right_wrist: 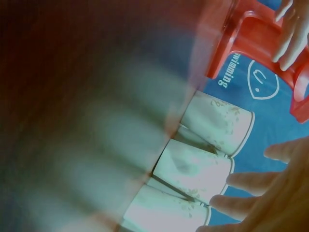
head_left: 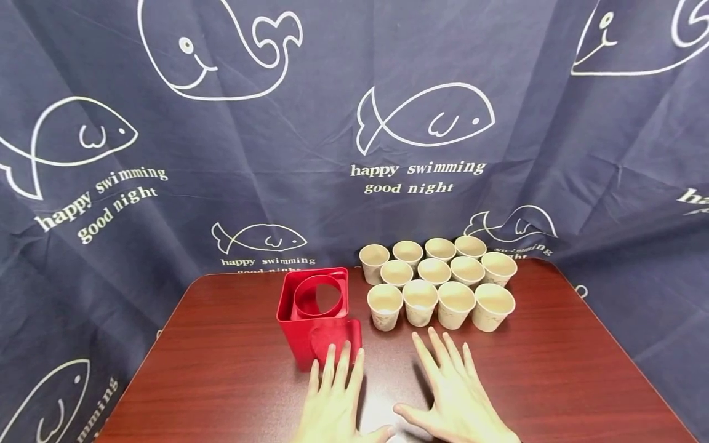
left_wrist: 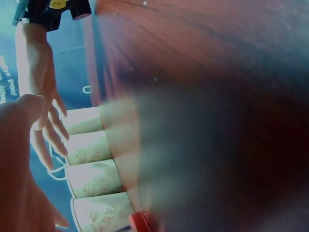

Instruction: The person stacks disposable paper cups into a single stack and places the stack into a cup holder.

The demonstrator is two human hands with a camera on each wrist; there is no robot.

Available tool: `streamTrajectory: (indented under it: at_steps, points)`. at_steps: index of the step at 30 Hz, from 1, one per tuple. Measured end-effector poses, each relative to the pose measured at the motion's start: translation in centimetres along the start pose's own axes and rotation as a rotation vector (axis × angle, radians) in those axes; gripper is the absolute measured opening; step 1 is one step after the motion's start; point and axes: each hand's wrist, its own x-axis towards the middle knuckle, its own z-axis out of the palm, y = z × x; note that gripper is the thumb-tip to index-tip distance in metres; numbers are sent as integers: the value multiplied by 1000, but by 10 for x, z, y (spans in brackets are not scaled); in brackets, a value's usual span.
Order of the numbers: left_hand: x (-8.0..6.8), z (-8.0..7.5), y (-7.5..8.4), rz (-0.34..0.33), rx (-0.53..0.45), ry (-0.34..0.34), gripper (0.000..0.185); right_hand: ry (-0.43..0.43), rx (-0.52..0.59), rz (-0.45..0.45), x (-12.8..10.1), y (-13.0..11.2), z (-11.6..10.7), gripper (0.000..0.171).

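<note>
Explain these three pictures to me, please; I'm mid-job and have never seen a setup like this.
There is no machine: a person works with two bare hands and wears the cameras. The large picture is from the head, looking forward and down. The others are from the left and right wrists, so things look tipped sideways. On the brown table stand a red container and, to its right, twelve paper cups in rows, openings up. The left hand is by the container, the right hand before the cups, fingers straight. Neither holds anything.
</note>
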Motion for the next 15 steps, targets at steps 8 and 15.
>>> streamTrajectory:
  at_steps: [8,15]
  points:
    - [0,-7,1,-36,0,-84,116,-1,-15,-3,0,2,-1,123]
    - [-1,-3,-1,-12,56,14,118,11,-36,-14,0,2,-1,122]
